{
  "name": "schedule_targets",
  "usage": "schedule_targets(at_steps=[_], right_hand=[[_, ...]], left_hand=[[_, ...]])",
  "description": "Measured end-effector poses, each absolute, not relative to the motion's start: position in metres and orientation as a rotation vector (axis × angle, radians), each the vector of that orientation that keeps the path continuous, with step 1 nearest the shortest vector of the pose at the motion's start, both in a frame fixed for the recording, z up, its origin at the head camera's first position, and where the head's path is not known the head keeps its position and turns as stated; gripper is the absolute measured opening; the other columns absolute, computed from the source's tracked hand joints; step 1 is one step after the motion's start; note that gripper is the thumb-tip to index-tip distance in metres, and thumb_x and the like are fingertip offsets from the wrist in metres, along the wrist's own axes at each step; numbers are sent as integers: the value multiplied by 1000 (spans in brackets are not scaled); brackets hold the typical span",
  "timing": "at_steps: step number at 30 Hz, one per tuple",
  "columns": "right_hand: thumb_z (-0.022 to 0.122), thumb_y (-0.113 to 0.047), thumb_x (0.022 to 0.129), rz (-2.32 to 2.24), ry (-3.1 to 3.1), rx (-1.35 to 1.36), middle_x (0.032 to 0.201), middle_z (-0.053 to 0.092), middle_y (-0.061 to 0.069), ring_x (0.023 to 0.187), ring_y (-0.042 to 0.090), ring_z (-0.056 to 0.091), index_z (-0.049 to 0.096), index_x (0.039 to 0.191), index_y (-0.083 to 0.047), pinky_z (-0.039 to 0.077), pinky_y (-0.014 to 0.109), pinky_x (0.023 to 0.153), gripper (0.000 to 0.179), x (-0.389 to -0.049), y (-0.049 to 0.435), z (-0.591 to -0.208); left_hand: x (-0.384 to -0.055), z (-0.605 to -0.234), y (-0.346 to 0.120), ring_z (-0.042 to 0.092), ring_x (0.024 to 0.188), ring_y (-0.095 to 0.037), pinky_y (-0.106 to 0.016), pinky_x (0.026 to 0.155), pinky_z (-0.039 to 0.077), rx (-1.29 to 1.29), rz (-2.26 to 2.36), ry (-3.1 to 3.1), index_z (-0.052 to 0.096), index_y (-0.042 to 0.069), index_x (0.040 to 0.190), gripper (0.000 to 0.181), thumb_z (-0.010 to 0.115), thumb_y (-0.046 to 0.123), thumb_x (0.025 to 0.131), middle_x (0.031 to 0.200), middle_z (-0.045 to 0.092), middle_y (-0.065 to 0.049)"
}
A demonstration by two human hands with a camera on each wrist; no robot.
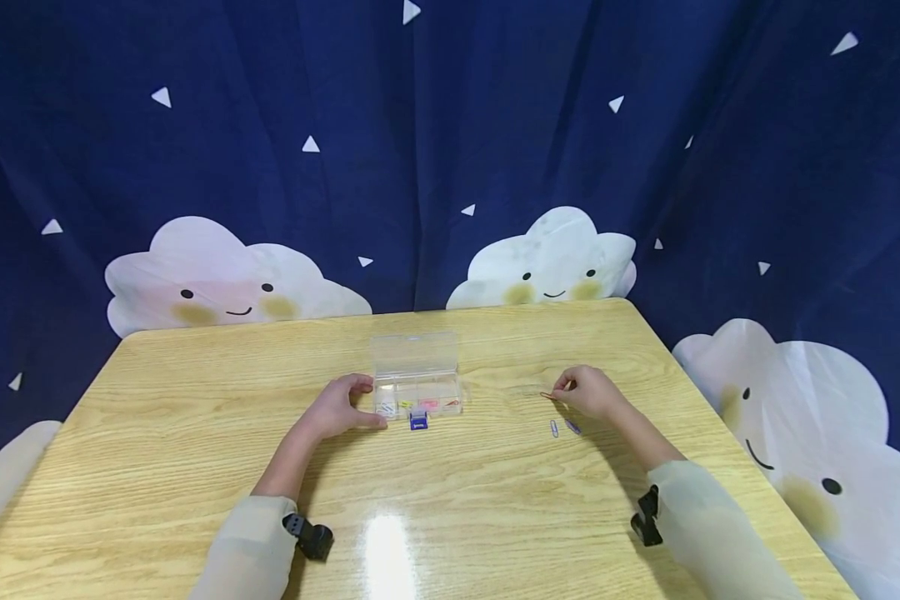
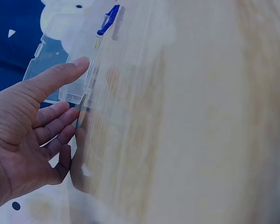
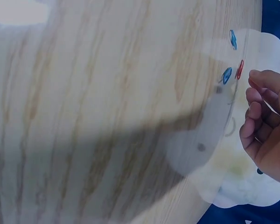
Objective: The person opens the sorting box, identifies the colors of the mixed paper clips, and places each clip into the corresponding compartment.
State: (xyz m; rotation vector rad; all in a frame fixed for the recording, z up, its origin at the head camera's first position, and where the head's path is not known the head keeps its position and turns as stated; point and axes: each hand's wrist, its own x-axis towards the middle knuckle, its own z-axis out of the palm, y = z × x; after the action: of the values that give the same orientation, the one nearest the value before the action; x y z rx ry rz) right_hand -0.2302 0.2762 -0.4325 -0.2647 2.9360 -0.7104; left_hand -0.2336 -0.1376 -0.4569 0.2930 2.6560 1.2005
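A clear plastic compartment box (image 1: 441,388) stands with its lid (image 1: 414,353) raised; a blue latch (image 1: 418,420) juts from its front. Small white, yellow, pink and red pieces lie in its front compartments. My left hand (image 1: 341,407) spans the box's left end, thumb straight along the front corner and fingers at the side, loosely bent in the left wrist view. Right at a red paper clip (image 3: 240,69) are my right hand's (image 1: 588,392) thumb and forefinger tips; the right wrist view shows a narrow gap between thumb and clip. Two blue paper clips (image 1: 554,428) (image 1: 572,427) lie nearer me.
The wooden table (image 1: 195,400) reaches back to a dark blue curtain (image 1: 360,167) printed with clouds and small white triangles. Its right edge slants down beyond my right forearm. Black wrist cameras (image 1: 315,540) sit on both sleeves. Light glares off the front middle.
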Motion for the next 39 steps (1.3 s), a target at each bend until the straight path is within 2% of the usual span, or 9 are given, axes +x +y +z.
schedule_targets(at_steps=[21, 39], right_hand=[[64, -14, 85, -655, 2935, -261, 77, 65, 4, 65, 12, 54, 66, 86, -6, 43, 25, 58, 8, -231, 280, -437], [60, -13, 85, -613, 2901, -268, 74, 62, 1, 63, 12, 51, 62, 81, -8, 42, 26, 57, 7, -232, 276, -438]], left_hand=[[-235, -461, -138, 51, 119, -32, -46, 104, 39, 310, 1201, 2669, 49, -1, 129, 78, 86, 27, 65, 124, 58, -16], [-235, -461, -138, 51, 119, -31, -45, 104, 39, 309, 1204, 2672, 49, -1, 129, 78, 85, 27, 66, 124, 58, -16]])
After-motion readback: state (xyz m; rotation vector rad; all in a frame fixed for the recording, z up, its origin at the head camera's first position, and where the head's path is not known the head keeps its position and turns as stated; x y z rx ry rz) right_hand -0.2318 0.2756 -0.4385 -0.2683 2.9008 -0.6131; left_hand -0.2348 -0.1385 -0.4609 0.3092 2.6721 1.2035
